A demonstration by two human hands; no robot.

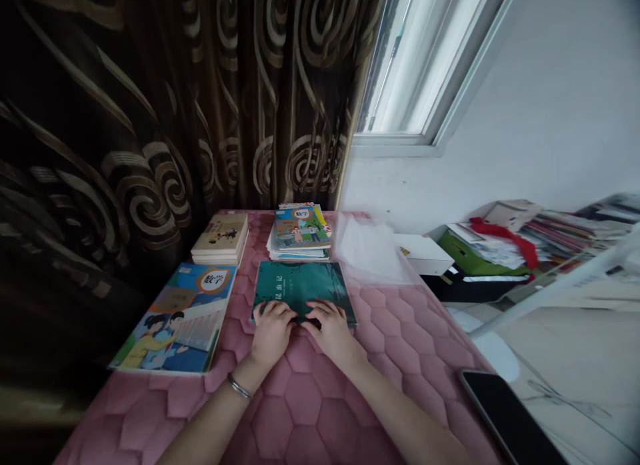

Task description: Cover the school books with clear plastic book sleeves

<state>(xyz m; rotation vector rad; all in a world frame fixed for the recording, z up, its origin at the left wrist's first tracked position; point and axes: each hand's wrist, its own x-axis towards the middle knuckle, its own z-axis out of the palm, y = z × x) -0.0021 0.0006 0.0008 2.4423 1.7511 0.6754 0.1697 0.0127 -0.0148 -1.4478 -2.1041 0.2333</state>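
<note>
A dark green book (pixel 303 282) with pale lettering lies on the pink quilted cover, turned sideways to me. My left hand (pixel 273 325) has its fingers bent over the near left part of the book, thumb at the near edge. On the same edge, further right, my right hand (pixel 330 328) grips with curled fingers resting on the green cover. Both thumbs point toward each other. The book's underside is hidden.
A blue maths textbook (pixel 177 318) lies to the left, with a stack of beige books (pixel 220 239) behind it. Another stack of books (pixel 301 228) stands at the back. Clear plastic sheets (pixel 373 248) lie right of it. A phone (pixel 507 415) rests at the right edge.
</note>
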